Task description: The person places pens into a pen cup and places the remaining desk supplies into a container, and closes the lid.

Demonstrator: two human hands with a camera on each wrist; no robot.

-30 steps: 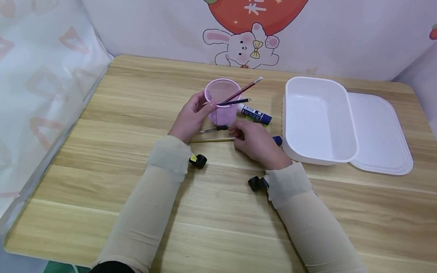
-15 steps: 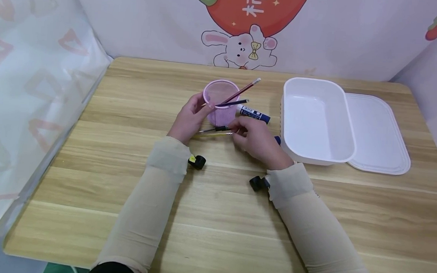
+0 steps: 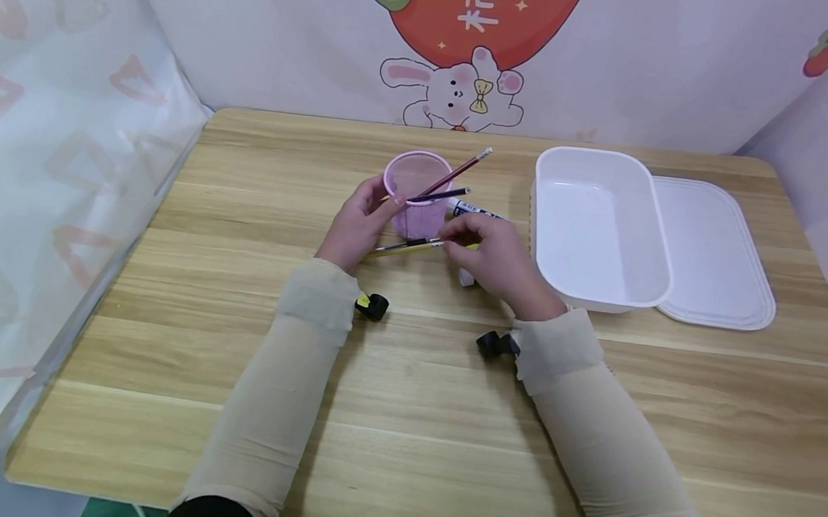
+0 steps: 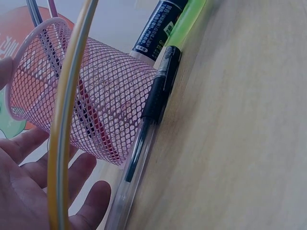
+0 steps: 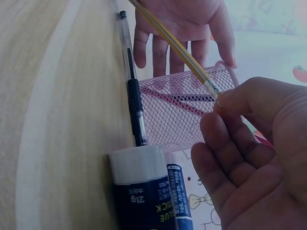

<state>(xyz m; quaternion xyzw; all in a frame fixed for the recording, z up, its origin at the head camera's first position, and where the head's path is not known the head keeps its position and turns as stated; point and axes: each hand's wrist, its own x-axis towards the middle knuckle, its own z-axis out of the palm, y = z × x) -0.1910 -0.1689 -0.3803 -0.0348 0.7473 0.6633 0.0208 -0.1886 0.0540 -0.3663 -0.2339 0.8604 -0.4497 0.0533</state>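
Pinching yellow pencil [image 4: 64, 117], right hand [image 3: 492, 250] points it leftward, crosswise; left hand [image 3: 358, 224] grips cup [image 3: 417, 220].

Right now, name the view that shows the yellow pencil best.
The right wrist view: the yellow pencil is close, its end pinched by the right hand. The left wrist view shows only a stretch, cut off at both edges; the head view shows it small and thin.

The right hand [image 5: 268, 163] pinched a yellow pencil [image 5: 175, 43], the left hand [image 5: 192, 26] held a pink mesh cup [image 5: 177, 129] from the left, and a pen [image 5: 135, 96] lay on its near side, left of a glue stick [image 5: 141, 196] and blue tube [image 5: 179, 191].
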